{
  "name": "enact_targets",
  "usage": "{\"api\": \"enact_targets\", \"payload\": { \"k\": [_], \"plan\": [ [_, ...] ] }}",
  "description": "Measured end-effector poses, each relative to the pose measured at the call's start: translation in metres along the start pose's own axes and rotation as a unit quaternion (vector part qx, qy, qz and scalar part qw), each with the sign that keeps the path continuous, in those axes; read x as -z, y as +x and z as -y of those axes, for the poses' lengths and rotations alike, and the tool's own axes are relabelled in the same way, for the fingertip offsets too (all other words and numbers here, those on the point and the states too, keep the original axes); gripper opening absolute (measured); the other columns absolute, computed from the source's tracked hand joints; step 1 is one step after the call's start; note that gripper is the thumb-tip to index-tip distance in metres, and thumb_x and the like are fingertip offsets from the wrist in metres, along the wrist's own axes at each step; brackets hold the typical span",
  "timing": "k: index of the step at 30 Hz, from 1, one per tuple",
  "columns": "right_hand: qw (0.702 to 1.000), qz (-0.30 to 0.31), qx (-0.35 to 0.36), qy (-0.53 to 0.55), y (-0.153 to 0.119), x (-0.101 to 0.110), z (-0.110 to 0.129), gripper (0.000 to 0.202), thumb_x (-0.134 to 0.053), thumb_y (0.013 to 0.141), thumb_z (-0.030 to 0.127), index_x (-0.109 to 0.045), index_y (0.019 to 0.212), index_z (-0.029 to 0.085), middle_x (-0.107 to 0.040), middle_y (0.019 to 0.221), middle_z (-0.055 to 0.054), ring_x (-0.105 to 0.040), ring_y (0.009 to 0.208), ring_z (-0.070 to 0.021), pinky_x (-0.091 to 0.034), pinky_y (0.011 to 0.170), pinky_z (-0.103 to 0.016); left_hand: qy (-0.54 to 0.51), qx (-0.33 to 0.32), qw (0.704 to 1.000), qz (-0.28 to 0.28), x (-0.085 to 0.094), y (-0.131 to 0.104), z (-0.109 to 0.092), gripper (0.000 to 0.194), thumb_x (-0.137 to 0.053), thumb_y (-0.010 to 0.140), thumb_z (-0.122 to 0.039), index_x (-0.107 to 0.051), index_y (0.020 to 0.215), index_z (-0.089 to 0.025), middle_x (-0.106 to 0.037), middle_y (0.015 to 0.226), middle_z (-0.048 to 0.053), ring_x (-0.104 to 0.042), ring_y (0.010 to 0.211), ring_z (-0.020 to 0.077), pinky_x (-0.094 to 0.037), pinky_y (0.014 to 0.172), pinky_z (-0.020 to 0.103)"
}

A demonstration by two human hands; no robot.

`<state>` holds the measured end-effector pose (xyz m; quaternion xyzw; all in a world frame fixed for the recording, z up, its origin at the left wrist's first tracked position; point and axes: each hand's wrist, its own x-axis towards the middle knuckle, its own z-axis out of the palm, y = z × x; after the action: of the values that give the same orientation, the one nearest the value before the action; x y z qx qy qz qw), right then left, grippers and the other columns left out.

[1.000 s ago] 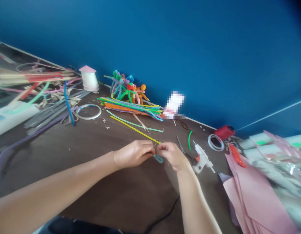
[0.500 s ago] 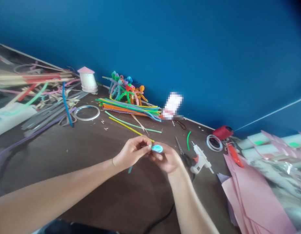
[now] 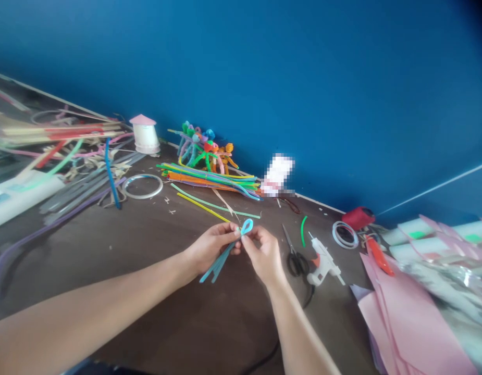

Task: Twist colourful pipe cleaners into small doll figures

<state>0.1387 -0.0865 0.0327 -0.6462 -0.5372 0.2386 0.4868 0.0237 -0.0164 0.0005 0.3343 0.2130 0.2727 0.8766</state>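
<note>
A light blue pipe cleaner piece (image 3: 246, 227) has a loop at its top, and several blue ends hang down to the lower left. My left hand (image 3: 215, 245) pinches it just below the loop. From the right side, my right hand (image 3: 264, 254) grips it at the loop's base with thumb and fingers. A yellow pipe cleaner (image 3: 201, 206) and a pale green one (image 3: 213, 202) lie on the table just beyond my left hand.
Black scissors (image 3: 296, 260) and a white glue gun (image 3: 324, 260) lie right of my hands. Behind are a pipe cleaner bundle (image 3: 209, 179) and small figures (image 3: 209, 148). Pink sheets (image 3: 412, 317) lie at the right, a silver ring (image 3: 143, 186) at the left.
The blue piece has turned so its loop points up and its ends show below. My right hand has turned from palm up to a pinch at the loop's base.
</note>
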Motion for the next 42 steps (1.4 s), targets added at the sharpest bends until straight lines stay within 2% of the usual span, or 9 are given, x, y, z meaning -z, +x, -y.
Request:
{"api": "enact_targets", "payload": {
  "k": [4,7,11,14,16,20,22,32,42],
  "plan": [
    [0.999,-0.012,0.006,-0.039,-0.001,-0.001,-0.001,0.01,-0.051,0.074,0.021,-0.055,0.066,0.016,-0.062,0.061,0.0,-0.057,0.061,-0.0125,-0.042,0.062,-0.022,0.025,-0.01,1.0,-0.001,-0.003,0.0,0.002,0.019,-0.066,0.066,-0.022,-0.05,0.071,-0.014,-0.053,0.063,-0.002,-0.052,0.056,0.0068,-0.046,0.058,0.021],
    [0.996,-0.049,-0.004,-0.074,-0.002,-0.005,-0.002,0.012,-0.051,0.07,0.02,-0.051,0.059,0.017,-0.057,0.056,0.002,-0.053,0.056,-0.0115,-0.04,0.057,-0.021,0.118,-0.098,0.987,-0.038,-0.005,-0.002,0.003,0.017,-0.064,0.067,-0.024,-0.049,0.068,-0.015,-0.052,0.061,-0.003,-0.05,0.057,0.007,-0.042,0.057,0.019],
    [0.991,-0.089,-0.06,-0.078,-0.003,-0.014,0.003,0.014,-0.051,0.065,0.017,-0.045,0.053,0.018,-0.048,0.047,0.005,-0.045,0.046,-0.009,-0.034,0.047,-0.018,0.342,-0.239,0.903,-0.102,-0.005,-0.008,0.005,0.009,-0.059,0.069,-0.022,-0.054,0.065,-0.015,-0.053,0.062,-0.002,-0.049,0.059,0.0088,-0.038,0.057,0.019],
    [0.989,-0.097,-0.088,-0.069,-0.004,-0.017,0.006,0.013,-0.051,0.064,0.017,-0.045,0.051,0.017,-0.047,0.045,0.005,-0.044,0.045,-0.0091,-0.034,0.045,-0.018,0.42,-0.281,0.855,-0.118,-0.004,-0.01,0.006,0.008,-0.058,0.069,-0.02,-0.056,0.063,-0.016,-0.055,0.064,0.0,-0.05,0.061,0.0099,-0.038,0.058,0.02],
    [0.99,-0.097,-0.08,-0.06,-0.004,-0.016,0.007,0.012,-0.051,0.065,0.018,-0.048,0.053,0.017,-0.05,0.048,0.004,-0.047,0.048,-0.0103,-0.037,0.048,-0.019,0.381,-0.257,0.88,-0.123,-0.004,-0.009,0.005,0.009,-0.059,0.069,-0.021,-0.055,0.064,-0.016,-0.055,0.062,-0.001,-0.051,0.059,0.0095,-0.038,0.056,0.02],
    [0.998,-0.048,-0.04,-0.003,-0.004,-0.008,0.003,0.007,-0.053,0.069,0.019,-0.057,0.068,0.015,-0.059,0.062,0.0,-0.056,0.059,-0.0129,-0.043,0.06,-0.023,0.16,-0.119,0.976,-0.09,-0.004,-0.002,0.002,0.017,-0.063,0.067,-0.027,-0.051,0.07,-0.015,-0.055,0.06,-0.002,-0.053,0.054,0.0088,-0.043,0.054,0.02],
    [0.998,-0.011,-0.044,0.052,-0.003,-0.004,-0.002,0.008,-0.052,0.071,0.02,-0.059,0.071,0.015,-0.059,0.06,0.0,-0.056,0.058,-0.0123,-0.043,0.06,-0.023,0.072,-0.056,0.994,-0.053,-0.003,0.0,-0.001,0.019,-0.065,0.066,-0.025,-0.051,0.072,-0.014,-0.057,0.062,-0.001,-0.056,0.056,0.0099,-0.046,0.056,0.021],
    [0.936,0.056,-0.106,0.332,0.004,-0.002,-0.018,0.009,-0.067,0.065,0.022,-0.059,0.067,0.017,-0.06,0.058,0.003,-0.055,0.05,-0.0089,-0.045,0.052,-0.021,0.013,0.045,0.998,0.035,-0.003,-0.004,-0.007,0.014,-0.066,0.067,-0.018,-0.053,0.069,-0.011,-0.061,0.062,0.005,-0.057,0.056,0.0091,-0.047,0.051,0.017],
    [0.965,0.073,-0.071,0.24,0.001,0.0,-0.017,0.01,-0.061,0.07,0.024,-0.061,0.073,0.015,-0.058,0.058,0.002,-0.054,0.053,-0.0093,-0.045,0.054,-0.021,0.042,0.023,0.999,0.007,-0.006,-0.005,-0.008,0.02,-0.07,0.062,-0.021,-0.053,0.066,-0.012,-0.06,0.058,0.002,-0.057,0.055,0.0104,-0.046,0.055,0.021]
  ]
}}
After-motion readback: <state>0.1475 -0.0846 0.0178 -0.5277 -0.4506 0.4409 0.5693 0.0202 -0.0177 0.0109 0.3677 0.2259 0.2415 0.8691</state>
